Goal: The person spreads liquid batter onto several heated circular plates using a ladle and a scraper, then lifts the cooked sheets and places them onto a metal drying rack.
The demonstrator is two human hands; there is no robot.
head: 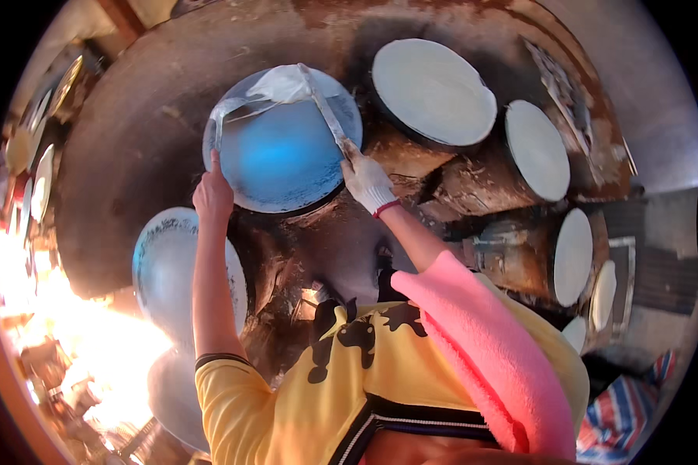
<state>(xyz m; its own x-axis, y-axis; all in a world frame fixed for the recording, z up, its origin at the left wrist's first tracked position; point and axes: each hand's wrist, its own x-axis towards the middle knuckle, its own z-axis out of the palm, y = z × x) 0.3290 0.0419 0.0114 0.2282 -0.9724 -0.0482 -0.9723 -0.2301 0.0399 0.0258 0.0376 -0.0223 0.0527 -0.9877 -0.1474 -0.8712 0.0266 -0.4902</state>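
A round metal griddle plate [285,174] lies before me, its surface pale grey with a blue sheen. My right hand [367,179], in a white knitted glove with a red cuff, grips a long flat wooden stick [327,110]. Its far end lies against a bunched, thin white sheet [282,84], perhaps dough or batter, near the griddle's far edge. A thin strip of it runs left and bends down towards my left hand. My bare left hand [214,195] is at the griddle's left rim, index finger stretched up to the strip's end; whether it pinches the strip is unclear.
More round plates with pale tops stand around: a large one [433,93] at back right, another [538,151] beyond it, several further right. One griddle [166,279] is beside my left forearm. Strong glare covers the lower left. A striped bag [622,412] lies at lower right.
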